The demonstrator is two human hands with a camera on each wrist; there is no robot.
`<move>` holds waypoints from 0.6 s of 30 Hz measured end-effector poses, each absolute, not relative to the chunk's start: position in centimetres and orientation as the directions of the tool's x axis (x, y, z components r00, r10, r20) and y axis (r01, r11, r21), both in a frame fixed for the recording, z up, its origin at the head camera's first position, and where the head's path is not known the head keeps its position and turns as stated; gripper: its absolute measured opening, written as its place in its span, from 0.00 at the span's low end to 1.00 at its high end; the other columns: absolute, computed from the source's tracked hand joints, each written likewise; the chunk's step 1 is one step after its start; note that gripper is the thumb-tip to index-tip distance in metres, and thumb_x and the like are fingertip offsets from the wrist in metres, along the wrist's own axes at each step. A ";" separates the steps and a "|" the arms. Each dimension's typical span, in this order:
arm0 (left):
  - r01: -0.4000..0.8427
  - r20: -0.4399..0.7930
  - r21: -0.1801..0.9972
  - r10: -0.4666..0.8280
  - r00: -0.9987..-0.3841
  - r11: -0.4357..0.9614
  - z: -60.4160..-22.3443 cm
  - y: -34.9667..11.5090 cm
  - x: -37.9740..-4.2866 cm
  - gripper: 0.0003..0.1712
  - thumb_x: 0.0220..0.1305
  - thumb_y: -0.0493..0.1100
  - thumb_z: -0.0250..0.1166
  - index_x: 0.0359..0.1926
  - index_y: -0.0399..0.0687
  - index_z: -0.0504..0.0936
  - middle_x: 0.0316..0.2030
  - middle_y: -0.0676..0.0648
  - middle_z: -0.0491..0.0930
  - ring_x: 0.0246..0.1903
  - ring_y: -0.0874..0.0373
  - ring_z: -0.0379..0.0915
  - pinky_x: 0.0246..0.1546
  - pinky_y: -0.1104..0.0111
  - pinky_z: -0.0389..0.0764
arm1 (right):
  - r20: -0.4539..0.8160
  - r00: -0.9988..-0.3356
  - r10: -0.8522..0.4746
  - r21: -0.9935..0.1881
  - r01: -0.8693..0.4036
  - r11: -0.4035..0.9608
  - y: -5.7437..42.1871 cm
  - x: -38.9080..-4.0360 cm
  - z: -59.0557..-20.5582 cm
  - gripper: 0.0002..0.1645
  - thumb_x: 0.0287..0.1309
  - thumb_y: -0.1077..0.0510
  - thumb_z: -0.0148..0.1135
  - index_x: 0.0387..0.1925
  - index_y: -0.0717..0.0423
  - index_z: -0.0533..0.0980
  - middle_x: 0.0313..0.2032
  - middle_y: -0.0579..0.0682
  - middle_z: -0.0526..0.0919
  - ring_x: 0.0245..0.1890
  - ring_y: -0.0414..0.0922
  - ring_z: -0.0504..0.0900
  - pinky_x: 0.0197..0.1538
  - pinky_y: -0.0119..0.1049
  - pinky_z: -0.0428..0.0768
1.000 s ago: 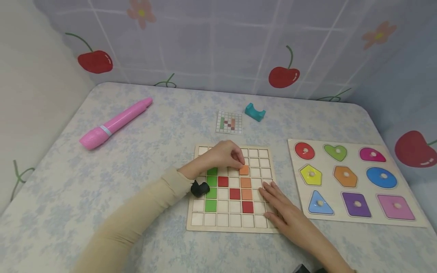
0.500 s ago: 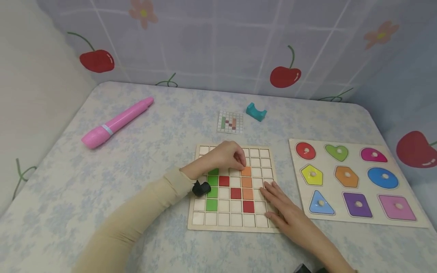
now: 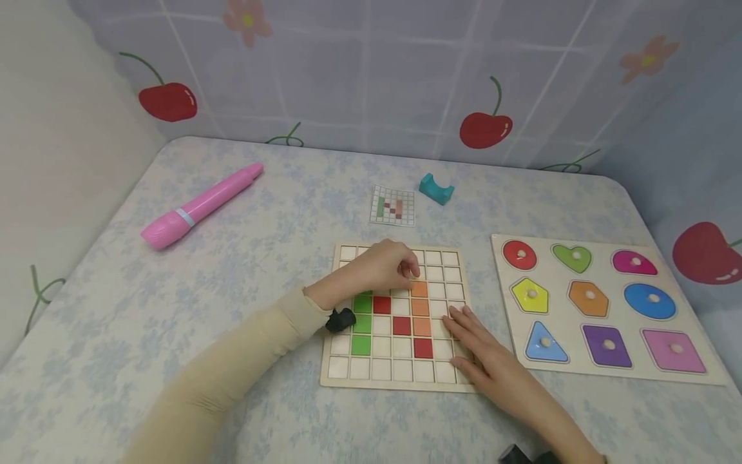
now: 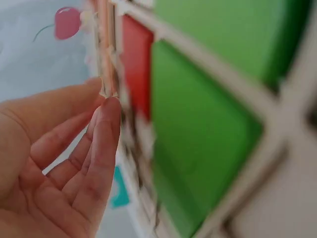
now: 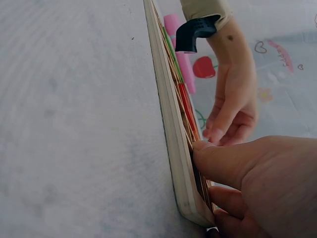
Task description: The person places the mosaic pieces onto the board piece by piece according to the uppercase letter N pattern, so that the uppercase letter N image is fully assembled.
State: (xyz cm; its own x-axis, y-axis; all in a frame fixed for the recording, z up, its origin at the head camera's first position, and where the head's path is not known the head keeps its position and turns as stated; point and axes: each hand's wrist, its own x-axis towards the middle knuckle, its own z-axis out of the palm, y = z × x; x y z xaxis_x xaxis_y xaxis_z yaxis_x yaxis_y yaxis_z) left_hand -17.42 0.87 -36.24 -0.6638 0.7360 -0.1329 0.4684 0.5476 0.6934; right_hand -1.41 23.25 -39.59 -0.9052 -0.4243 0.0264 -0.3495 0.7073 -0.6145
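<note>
A wooden grid board (image 3: pixel 400 385) lies in the middle of the table. My left hand (image 3: pixel 387 265) is over its upper part, the thumb at the near-left edge of the topmost orange tile (image 3: pixel 420 289), which sits in its cell. In the left wrist view the thumb and fingertips come close together beside the board, with no tile visible between them. Below that tile are two more orange tiles (image 3: pixel 420 317). Red tiles (image 3: pixel 402 326) run diagonally, and green tiles (image 3: pixel 362 324) form a column, partly hidden by my left arm. My right hand (image 3: pixel 487 357) rests, fingers extended, on the board's right edge.
Behind the board lie a small printed pattern card (image 3: pixel 393 205) and a teal curved block (image 3: pixel 436 189). A pink microphone-shaped toy (image 3: pixel 203 206) is at the back left. To the right is a knobbed shape puzzle (image 3: pixel 605 309). A patterned backdrop (image 3: pixel 359 77) rises behind the table.
The topmost orange tile, tilted between my left fingertips a second ago, now lies flat in its cell. My left index finger has lifted from it. The right hand stays in place.
</note>
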 end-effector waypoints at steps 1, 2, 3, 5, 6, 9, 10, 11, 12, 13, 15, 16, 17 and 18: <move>0.473 -0.113 0.698 0.735 -0.668 0.538 -36.0 0.4 -17.4 0.06 0.59 0.37 0.65 0.39 0.44 0.84 0.29 0.54 0.78 0.30 0.62 0.73 0.32 0.73 0.73 | 0.022 -0.906 -0.423 -0.617 -0.345 0.708 23.2 -1.4 -39.6 0.35 0.62 0.57 0.60 0.69 0.53 0.60 0.69 0.50 0.55 0.69 0.49 0.46 0.61 0.18 0.43; 0.472 -0.096 0.704 0.730 -0.677 0.530 -35.5 -0.3 -17.3 0.08 0.60 0.38 0.65 0.42 0.43 0.83 0.31 0.53 0.79 0.32 0.62 0.74 0.34 0.73 0.73 | 0.020 -0.907 -0.421 -0.618 -0.342 0.708 23.2 -1.4 -39.6 0.35 0.62 0.57 0.60 0.69 0.53 0.60 0.69 0.50 0.55 0.69 0.49 0.46 0.61 0.18 0.43; 0.470 -0.073 0.711 0.720 -0.690 0.523 -35.1 -1.1 -17.2 0.10 0.61 0.38 0.64 0.44 0.42 0.82 0.33 0.51 0.79 0.34 0.61 0.74 0.36 0.73 0.74 | 0.017 -0.907 -0.420 -0.618 -0.340 0.709 23.2 -1.3 -39.6 0.35 0.62 0.57 0.60 0.69 0.53 0.60 0.69 0.49 0.55 0.69 0.49 0.46 0.61 0.18 0.43; 0.471 -0.012 0.722 0.689 -0.725 0.507 -34.3 -3.3 -16.9 0.14 0.63 0.40 0.63 0.49 0.40 0.80 0.40 0.48 0.79 0.39 0.58 0.75 0.41 0.71 0.74 | 0.010 -0.907 -0.420 -0.620 -0.335 0.709 23.1 -1.3 -39.7 0.35 0.62 0.57 0.60 0.69 0.52 0.60 0.69 0.49 0.55 0.69 0.49 0.46 0.61 0.18 0.43; 0.472 0.019 0.717 0.664 -0.748 0.512 -34.0 -4.5 -16.7 0.16 0.63 0.41 0.63 0.51 0.39 0.79 0.43 0.46 0.79 0.41 0.56 0.74 0.43 0.69 0.74 | 0.009 -0.907 -0.421 -0.621 -0.335 0.709 23.1 -1.3 -39.7 0.35 0.62 0.57 0.60 0.69 0.52 0.60 0.69 0.49 0.55 0.69 0.49 0.46 0.61 0.19 0.43; 0.492 0.112 0.658 0.573 -0.812 0.569 -33.7 -8.6 -16.2 0.23 0.65 0.46 0.61 0.58 0.40 0.74 0.53 0.43 0.73 0.51 0.51 0.70 0.50 0.60 0.71 | 0.006 -0.906 -0.423 -0.624 -0.334 0.706 23.0 -1.3 -39.7 0.35 0.62 0.57 0.60 0.69 0.53 0.59 0.69 0.49 0.54 0.69 0.49 0.46 0.61 0.19 0.43; 0.499 0.141 0.622 0.541 -0.829 0.603 -33.9 -9.9 -16.0 0.26 0.66 0.48 0.60 0.60 0.41 0.72 0.56 0.42 0.70 0.54 0.49 0.66 0.53 0.57 0.69 | 0.003 -0.906 -0.423 -0.623 -0.333 0.708 23.0 -1.3 -39.6 0.36 0.62 0.57 0.60 0.69 0.52 0.59 0.69 0.49 0.54 0.69 0.49 0.46 0.61 0.18 0.43; 0.498 0.162 0.581 0.508 -0.846 0.644 -34.1 -11.2 -15.9 0.28 0.66 0.50 0.59 0.63 0.42 0.69 0.59 0.42 0.67 0.58 0.47 0.63 0.55 0.54 0.66 | 0.004 -0.906 -0.423 -0.620 -0.334 0.710 23.0 -1.3 -39.6 0.36 0.62 0.57 0.60 0.69 0.52 0.59 0.69 0.49 0.54 0.69 0.49 0.46 0.61 0.19 0.43; 0.492 0.175 0.535 0.479 -0.860 0.687 -34.3 -12.4 -15.8 0.31 0.66 0.52 0.59 0.65 0.42 0.66 0.62 0.41 0.64 0.60 0.46 0.59 0.56 0.52 0.64 | 0.002 -0.906 -0.423 -0.619 -0.334 0.711 23.0 -1.3 -39.6 0.36 0.62 0.57 0.60 0.69 0.52 0.59 0.69 0.49 0.54 0.69 0.49 0.46 0.61 0.19 0.43; 0.482 0.185 0.490 0.454 -0.872 0.727 -34.6 -13.6 -15.8 0.34 0.66 0.54 0.58 0.67 0.43 0.64 0.64 0.40 0.60 0.63 0.45 0.54 0.57 0.49 0.61 | 0.002 -0.906 -0.423 -0.617 -0.334 0.713 23.0 -1.4 -39.5 0.36 0.62 0.56 0.60 0.69 0.52 0.59 0.69 0.49 0.55 0.70 0.48 0.46 0.61 0.19 0.43; 0.462 0.196 0.411 0.418 -0.887 0.786 -35.2 -15.6 -15.8 0.38 0.65 0.56 0.58 0.69 0.43 0.58 0.67 0.38 0.53 0.67 0.44 0.44 0.59 0.45 0.56 | -0.001 -0.906 -0.424 -0.614 -0.334 0.715 23.0 -1.4 -39.5 0.36 0.62 0.56 0.59 0.69 0.52 0.59 0.69 0.49 0.55 0.70 0.48 0.46 0.60 0.18 0.44; 0.453 0.199 0.379 0.407 -0.891 0.807 -35.5 -16.4 -15.9 0.40 0.65 0.56 0.58 0.70 0.42 0.56 0.68 0.37 0.49 0.68 0.44 0.40 0.60 0.45 0.54 | -0.004 -0.906 -0.423 -0.614 -0.332 0.716 23.0 -1.4 -39.4 0.36 0.62 0.57 0.59 0.69 0.52 0.59 0.69 0.49 0.55 0.70 0.48 0.46 0.60 0.18 0.44; 0.452 0.204 0.346 0.404 -0.892 0.822 -35.8 -17.1 -16.0 0.42 0.65 0.57 0.58 0.71 0.42 0.54 0.69 0.36 0.47 0.69 0.44 0.36 0.60 0.45 0.52 | -0.004 -0.906 -0.423 -0.615 -0.332 0.716 23.1 -1.4 -39.4 0.36 0.62 0.57 0.60 0.69 0.52 0.59 0.69 0.49 0.55 0.69 0.49 0.46 0.60 0.18 0.44; 0.456 0.212 0.318 0.407 -0.889 0.831 -36.1 -17.6 -16.1 0.43 0.64 0.56 0.59 0.71 0.41 0.52 0.70 0.36 0.44 0.69 0.44 0.32 0.61 0.44 0.50 | -0.007 -0.907 -0.422 -0.615 -0.328 0.716 23.1 -1.3 -39.4 0.36 0.62 0.57 0.60 0.69 0.52 0.59 0.69 0.49 0.55 0.69 0.49 0.46 0.60 0.18 0.44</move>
State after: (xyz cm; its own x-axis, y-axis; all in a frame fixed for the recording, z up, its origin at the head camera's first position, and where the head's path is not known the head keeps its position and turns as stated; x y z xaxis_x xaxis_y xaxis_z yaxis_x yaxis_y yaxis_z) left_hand -16.10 -17.63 -36.10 -0.8886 0.4069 0.2118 0.4563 0.8312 0.3176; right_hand -1.35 23.12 -39.38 -0.9067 -0.4218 -0.0071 -0.3285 0.7165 -0.6154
